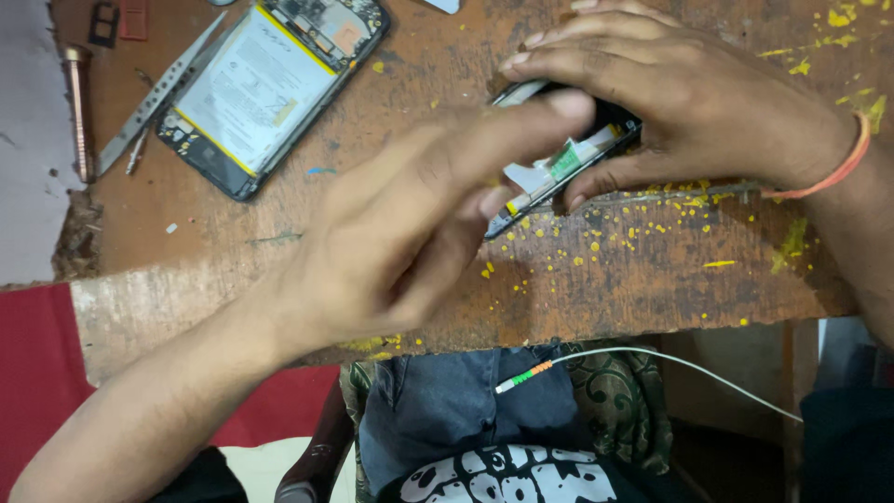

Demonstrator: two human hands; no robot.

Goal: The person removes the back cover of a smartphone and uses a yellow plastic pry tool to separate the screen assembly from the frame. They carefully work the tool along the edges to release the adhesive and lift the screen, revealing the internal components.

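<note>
Two hands are over the wooden bench as I watch through the head camera; my right hand lies cupped over an opened phone, fingers curled across its top and the thumb pressed along its near edge, so it grips the phone and pins it to the wood; an orange band circles that wrist. My left hand is blurred, open with the fingers loosely spread, its forefinger stretched toward the phone and its tip at the phone's upper edge; I cannot tell whether it touches; it holds nothing. The phone sits tilted on the bench, right of centre, its back off, showing a white strip and a green part inside.

Yellow flecks speckle the wood just below the phone and run to the far right corner. Well apart, at the upper left, lies a second opened phone with its white battery exposed; just beside it rest metal tweezers, and farther left a copper-coloured rod; a small dark tray sits at the top left corner. Below the bench edge a white cable with an orange and green end crosses dark cloth; red fabric shows at the left.
</note>
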